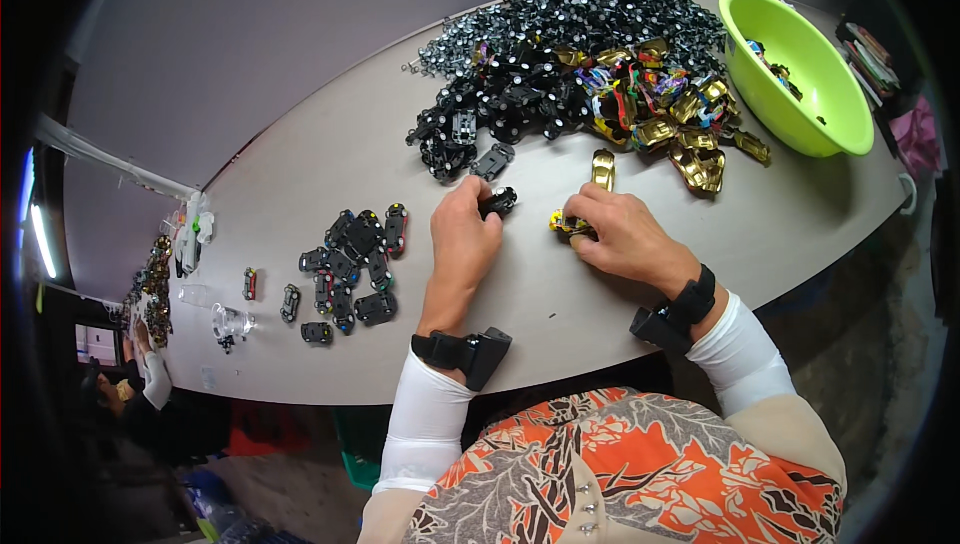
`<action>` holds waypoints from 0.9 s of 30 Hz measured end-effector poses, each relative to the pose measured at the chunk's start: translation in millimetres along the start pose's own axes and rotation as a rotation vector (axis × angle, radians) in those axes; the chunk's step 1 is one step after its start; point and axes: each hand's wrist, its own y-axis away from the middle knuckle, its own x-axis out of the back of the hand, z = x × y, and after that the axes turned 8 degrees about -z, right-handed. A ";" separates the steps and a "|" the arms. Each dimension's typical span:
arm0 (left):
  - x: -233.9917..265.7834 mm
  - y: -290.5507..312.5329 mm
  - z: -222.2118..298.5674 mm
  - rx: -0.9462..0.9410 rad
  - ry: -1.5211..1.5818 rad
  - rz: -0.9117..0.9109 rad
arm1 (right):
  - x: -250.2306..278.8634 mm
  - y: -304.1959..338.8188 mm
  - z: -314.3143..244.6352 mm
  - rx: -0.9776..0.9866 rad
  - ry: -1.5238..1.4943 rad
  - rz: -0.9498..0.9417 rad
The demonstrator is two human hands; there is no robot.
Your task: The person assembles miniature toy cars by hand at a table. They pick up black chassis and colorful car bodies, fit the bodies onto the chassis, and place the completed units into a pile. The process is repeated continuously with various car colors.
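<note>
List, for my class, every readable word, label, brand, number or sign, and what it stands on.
No text can be read.
Black piece in the left hand: too small to tell.
Yellow piece in the right hand: too small to tell.
Colourful toy car bodies: any markings too small.
Stack by the green bowl: too blurred.

Extends the left forearm [430, 424] in from 7 o'clock toward 12, with little bend at the left wrist [450, 316]. Slants the right forearm [740, 354] in from 4 o'clock toward 10, nearly straight at the right wrist [680, 269]. Pinches with the left hand [466, 232], aiming fingers toward 1 o'clock. Pinches with the right hand [615, 232], back turned up, aiming fingers toward 9 o'clock, apart from the left.
</note>
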 end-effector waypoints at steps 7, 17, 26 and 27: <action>3.2 8.8 1.7 -0.151 0.561 -0.317 | 3.8 -8.7 -19.7 0.018 -0.512 0.085; -21.3 19.3 9.7 0.013 1.304 -0.307 | -14.6 -8.4 -15.5 -0.204 -0.801 -0.028; -27.4 14.0 10.2 -0.282 0.926 -0.194 | -6.4 -7.7 -13.2 -0.200 -1.161 -0.029; -35.3 10.9 2.5 -0.315 0.958 -0.166 | -5.2 -11.2 -13.9 -0.191 -1.203 -0.089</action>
